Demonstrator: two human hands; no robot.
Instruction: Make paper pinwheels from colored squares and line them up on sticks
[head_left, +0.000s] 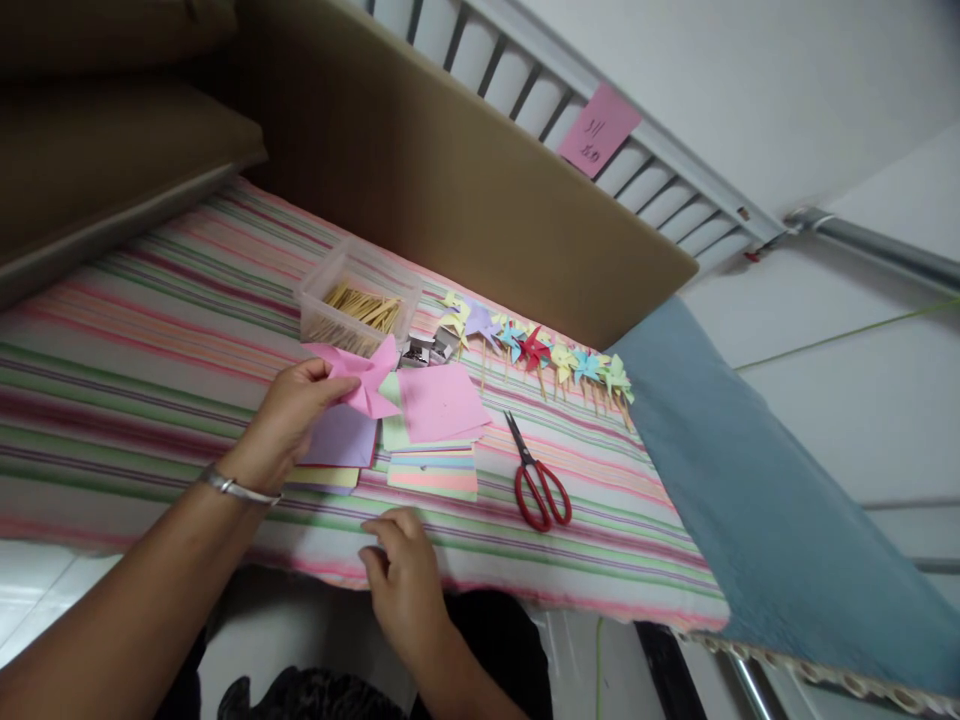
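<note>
A pink pinwheel (375,375) is clamped in the fingers of the left hand (301,402), beside a paper stack (446,408) and a clear box (410,298) of sticks (364,307). The right hand (405,572) is held near the edge of the striped cloth (626,515), fingers curled, thumb apart; whether the cloth is touched cannot be told. Scissors (528,459) are laid nearby, more pinwheels (534,349) lined up beyond.

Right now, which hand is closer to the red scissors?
The right hand. It's left of the scissors and lower in view; the left hand is farther left, holding folded pink paper.
</note>
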